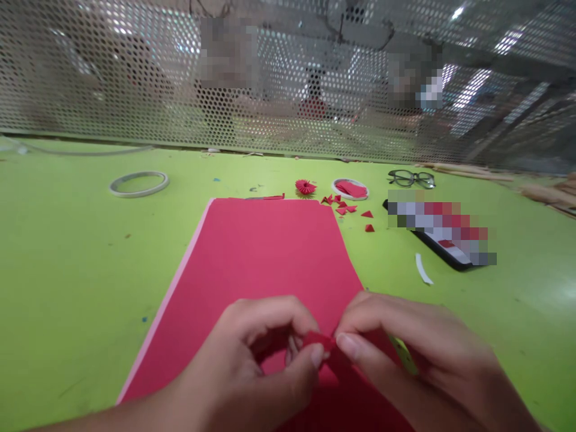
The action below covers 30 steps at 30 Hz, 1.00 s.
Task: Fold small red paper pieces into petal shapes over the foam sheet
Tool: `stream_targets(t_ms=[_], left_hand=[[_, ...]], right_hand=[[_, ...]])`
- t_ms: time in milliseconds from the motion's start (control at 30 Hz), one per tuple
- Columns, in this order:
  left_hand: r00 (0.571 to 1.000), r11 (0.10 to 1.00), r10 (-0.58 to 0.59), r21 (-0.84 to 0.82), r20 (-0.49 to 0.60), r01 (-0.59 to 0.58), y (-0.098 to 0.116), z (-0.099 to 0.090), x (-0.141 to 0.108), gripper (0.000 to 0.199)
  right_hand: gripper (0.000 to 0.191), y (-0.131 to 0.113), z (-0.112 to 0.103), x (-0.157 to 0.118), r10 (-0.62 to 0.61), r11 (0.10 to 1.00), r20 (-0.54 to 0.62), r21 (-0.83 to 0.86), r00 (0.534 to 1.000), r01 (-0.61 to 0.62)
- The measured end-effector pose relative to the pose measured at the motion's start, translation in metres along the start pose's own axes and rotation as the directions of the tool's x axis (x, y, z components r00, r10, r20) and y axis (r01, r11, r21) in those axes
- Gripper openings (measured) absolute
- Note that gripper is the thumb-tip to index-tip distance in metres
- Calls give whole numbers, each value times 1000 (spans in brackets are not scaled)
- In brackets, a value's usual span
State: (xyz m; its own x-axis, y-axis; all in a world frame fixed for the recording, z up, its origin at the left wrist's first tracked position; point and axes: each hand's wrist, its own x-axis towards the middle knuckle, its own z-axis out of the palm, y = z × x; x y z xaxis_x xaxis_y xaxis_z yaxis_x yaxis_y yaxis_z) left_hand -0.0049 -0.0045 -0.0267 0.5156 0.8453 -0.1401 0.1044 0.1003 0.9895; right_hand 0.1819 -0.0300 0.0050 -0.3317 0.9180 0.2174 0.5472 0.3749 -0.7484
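Note:
A small folded piece of red paper [318,341] is pinched between my two hands, low in the view. My left hand [265,354] holds its left part between thumb and forefinger, the fingers curled. At its right end, the thumb and forefinger of my right hand [405,342] are pressed together on it. Under both hands lies a large red paper sheet [270,252] with a pale left edge. Past its far right corner are several small folded red paper triangles [345,209]. A pleated red paper rosette [305,186] sits just beyond the sheet.
On the green table [67,270] lie a white tape ring [139,184] at left and a round white dish [350,189] holding red paper pieces. Glasses [411,179], a phone [443,243] and a white paper strip [423,269] are at right. A perforated metal screen [279,120] bounds the back.

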Motion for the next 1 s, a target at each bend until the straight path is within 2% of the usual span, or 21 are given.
stream_targets(t_ms=[100,200,267,300,333,433,567,633,767,833,900,1000], left_hand=[[994,990,76,117,81,-85,0,-2,0,18],[983,966,108,218,151,-140,4,-4,0,19],[987,956,108,260,117,-135,6,-3,0,18],[990,957,102,262,96,-124,7,-2,0,18],[992,963,94,247,78,-111,7,-2,0,17],[997,987,20,160,69,-30,12,0,0,19],[993,994,-88,65,75,83,20,0,1,20],[993,996,-76,59,88,71,19,-1,0,19],[987,991,69,108,142,-84,11,-3,0,23],[985,979,118,153,125,-137,8,-3,1,23],[991,977,96,180,89,-111,9,-2,1,24],[997,987,-25,162,76,12,16,-1,2,28]], right_hand=[[25,-1,3,-4,-68,993,9,-100,998,68],[24,-3,8,-7,-136,973,-41,-192,990,125],[27,-2,11,-8,-192,963,-51,-204,980,178],[27,-2,11,-8,-197,965,-108,-198,974,173],[23,-2,10,-7,-122,977,-40,-179,992,113],[27,-3,5,-5,-33,997,9,-67,999,33],[25,-3,2,-2,-27,997,-74,-79,997,21],[24,-1,5,-1,-48,991,-114,-132,992,32],[24,0,9,-3,-68,982,-131,-181,989,44],[21,-1,9,-5,-56,984,-122,-173,991,35],[18,-3,7,-6,-40,988,-103,-151,994,24],[22,-5,6,-6,-29,992,-46,-123,999,23]])
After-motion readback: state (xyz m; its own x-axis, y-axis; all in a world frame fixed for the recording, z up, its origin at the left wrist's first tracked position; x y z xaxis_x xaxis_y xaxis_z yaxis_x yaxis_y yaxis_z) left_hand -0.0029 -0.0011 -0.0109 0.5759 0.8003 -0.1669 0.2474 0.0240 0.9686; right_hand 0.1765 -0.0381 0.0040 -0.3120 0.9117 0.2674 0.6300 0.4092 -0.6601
